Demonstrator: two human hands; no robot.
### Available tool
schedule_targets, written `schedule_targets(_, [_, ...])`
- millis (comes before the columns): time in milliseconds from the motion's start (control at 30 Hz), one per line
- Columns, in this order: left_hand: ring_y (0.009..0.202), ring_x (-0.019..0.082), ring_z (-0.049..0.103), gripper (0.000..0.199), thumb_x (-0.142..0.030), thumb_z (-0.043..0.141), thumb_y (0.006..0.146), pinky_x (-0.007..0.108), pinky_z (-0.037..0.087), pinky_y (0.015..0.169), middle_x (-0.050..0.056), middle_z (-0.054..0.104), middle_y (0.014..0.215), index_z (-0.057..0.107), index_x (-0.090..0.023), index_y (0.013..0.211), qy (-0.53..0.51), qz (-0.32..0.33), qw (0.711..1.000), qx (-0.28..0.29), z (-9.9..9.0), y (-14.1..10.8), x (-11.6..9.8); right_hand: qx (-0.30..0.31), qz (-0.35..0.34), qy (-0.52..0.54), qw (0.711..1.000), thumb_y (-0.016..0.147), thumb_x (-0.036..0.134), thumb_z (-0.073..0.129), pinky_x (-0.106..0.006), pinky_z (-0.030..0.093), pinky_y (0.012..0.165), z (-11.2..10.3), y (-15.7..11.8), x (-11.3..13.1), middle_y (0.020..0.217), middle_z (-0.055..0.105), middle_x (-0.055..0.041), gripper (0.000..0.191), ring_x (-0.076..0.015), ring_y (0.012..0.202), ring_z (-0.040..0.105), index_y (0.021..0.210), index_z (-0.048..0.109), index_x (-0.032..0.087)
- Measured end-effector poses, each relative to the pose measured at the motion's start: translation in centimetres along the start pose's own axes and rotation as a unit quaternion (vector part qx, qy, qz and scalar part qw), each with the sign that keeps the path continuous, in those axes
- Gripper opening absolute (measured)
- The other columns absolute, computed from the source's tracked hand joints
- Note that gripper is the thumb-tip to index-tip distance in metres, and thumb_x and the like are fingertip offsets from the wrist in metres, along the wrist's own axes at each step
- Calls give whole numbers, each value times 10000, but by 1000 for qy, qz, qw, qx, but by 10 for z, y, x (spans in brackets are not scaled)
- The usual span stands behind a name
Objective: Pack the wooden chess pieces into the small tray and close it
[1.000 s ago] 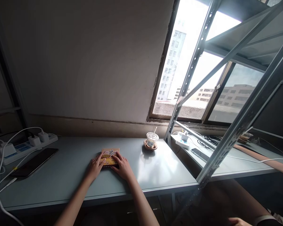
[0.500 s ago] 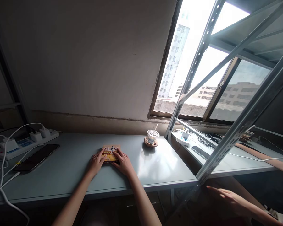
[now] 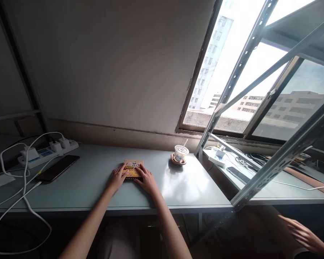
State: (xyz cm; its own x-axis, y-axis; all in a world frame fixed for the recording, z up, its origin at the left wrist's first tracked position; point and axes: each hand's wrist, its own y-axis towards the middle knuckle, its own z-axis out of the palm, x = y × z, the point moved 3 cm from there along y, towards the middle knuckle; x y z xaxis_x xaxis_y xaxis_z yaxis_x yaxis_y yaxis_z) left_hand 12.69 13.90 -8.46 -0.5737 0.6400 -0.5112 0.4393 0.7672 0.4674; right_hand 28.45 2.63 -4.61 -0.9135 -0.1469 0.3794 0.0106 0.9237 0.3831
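A small brown and yellow box [image 3: 133, 169] with dark lettering on its top lies flat on the grey-blue table [image 3: 83, 194]. My left hand [image 3: 118, 178] holds its left side, the fingertips resting on the top face. On the opposite side my right hand [image 3: 147, 180] grips the box, with its fingers over the right edge and its thumb at the near side. A clear plastic cup [image 3: 180, 154] with a lid and straw stands in a brown holder [image 3: 178, 162] to the right.
At the left are a power strip [image 3: 47, 154], white cables and a black phone [image 3: 58, 168]. A metal shelf frame [image 3: 283, 151] rises at the right, before a second table [image 3: 275, 192]. Another person's hand [image 3: 302, 232] is low at the right.
The view has shifted, so the table's things appear further right and slightly higher. Both my hands keep their places on the box. The other person's hand has moved right.
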Motion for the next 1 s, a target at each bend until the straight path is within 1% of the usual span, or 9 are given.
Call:
schedule_targets(167, [1168, 245, 501, 455, -352, 372, 896, 449, 353, 1004, 104, 524, 1299, 407, -203, 1325, -1, -5, 1000, 2, -2, -1, -2, 2, -5, -6, 1000, 809, 426, 564, -370, 346, 992, 1, 1, -1, 1468, 272, -31, 626, -227, 1221, 419, 1380, 320, 343])
schedule_targets(367, [1209, 255, 463, 464, -313, 400, 890, 439, 324, 1032, 132, 491, 1327, 405, -152, 1325, -9, -20, 999, 24, -10, -2, -11, 17, -5, -6, 1000, 836, 451, 508, -367, 342, 996, 0, 2, 1, 1472, 263, -41, 584, -233, 1238, 401, 1377, 347, 301])
schedule_targets(567, [1209, 251, 457, 472, -340, 383, 901, 425, 322, 1033, 127, 485, 1334, 390, -161, 1338, -12, -20, 999, 30, -11, -2, -12, 25, 1, -16, 1000, 858, 452, 460, -370, 339, 993, 2, 2, 1, 1481, 240, -25, 570, -234, 1236, 404, 1392, 311, 318])
schedule_targets(800, [1216, 248, 455, 465, -350, 360, 904, 449, 275, 1060, 109, 481, 1342, 385, -198, 1342, -15, -18, 999, 34, -9, -3, -10, 21, -8, -12, 1000, 855, 453, 468, -368, 348, 985, 2, 2, 0, 1486, 226, -22, 583, -224, 1243, 395, 1397, 291, 329])
schedule_targets(867, [1224, 247, 449, 496, -368, 361, 900, 443, 279, 1061, 116, 476, 1345, 343, -199, 1366, -23, -25, 999, 29, -7, -3, -7, 23, -4, -14, 1000, 856, 456, 464, -370, 350, 986, 2, 2, 0, 1483, 236, -18, 578, -225, 1240, 401, 1395, 291, 337])
schedule_targets(900, [1240, 250, 433, 538, -385, 369, 895, 437, 290, 1056, 129, 456, 1359, 295, -185, 1389, -29, -32, 999, 21, -6, -4, -6, 25, -6, -14, 1000, 857, 460, 461, -372, 352, 984, 3, 2, 0, 1483, 237, -17, 580, -226, 1240, 404, 1396, 284, 341])
schedule_targets(967, [1299, 272, 350, 661, -432, 398, 878, 439, 294, 1054, 175, 377, 1405, 181, -128, 1424, -30, -49, 998, -3, -4, -5, -3, 20, -8, -11, 1000, 858, 473, 454, -378, 355, 985, 4, 3, -1, 1495, 200, -32, 626, -229, 1252, 396, 1420, 219, 330])
schedule_targets(1000, [1330, 291, 289, 711, -455, 412, 868, 454, 277, 1062, 202, 335, 1422, 157, -93, 1425, -23, -56, 998, -15, -3, -5, -2, 11, -5, -11, 1000, 856, 487, 451, -395, 344, 995, 4, 3, -1, 1504, 165, -51, 673, -235, 1272, 373, 1436, 160, 311])
